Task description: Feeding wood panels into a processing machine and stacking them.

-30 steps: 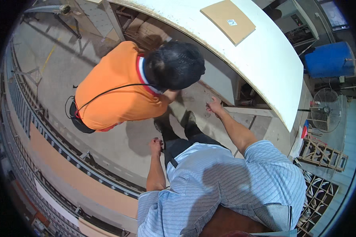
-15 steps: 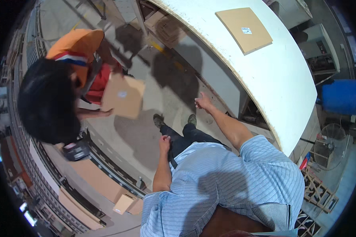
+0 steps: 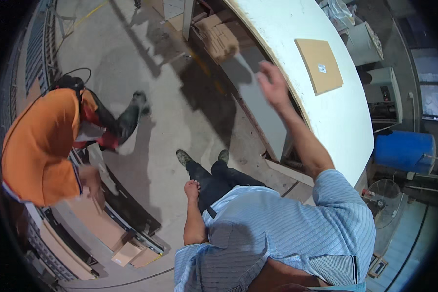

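My right hand (image 3: 272, 85) is raised beside the rim of a white curved-looking table (image 3: 336, 131). Its fingers are apart and it holds nothing; motion blurs it a little. Nearest to it on the tabletop lies a flat brown cardboard box (image 3: 310, 58) with a small white label. My left hand (image 3: 192, 189) hangs by my thigh, fingers curled in, with nothing showing in them. To my left a co-worker in an orange shirt (image 3: 41, 155) bends over a roller conveyor, one hand (image 3: 90, 180) over the cardboard there.
Cardboard sheets (image 3: 95, 221) and a small carton (image 3: 126, 253) lie on the conveyor at lower left. Stacked cardboard (image 3: 219, 39) sits under the table. A blue drum (image 3: 404, 151) and a fan (image 3: 382, 194) stand at right. Concrete floor (image 3: 170, 117) runs between table and conveyor.
My right hand has risen toward the table edge and its fingers have spread. The co-worker has turned and bent toward the conveyor; the box they carried is no longer distinguishable. The view has shifted.
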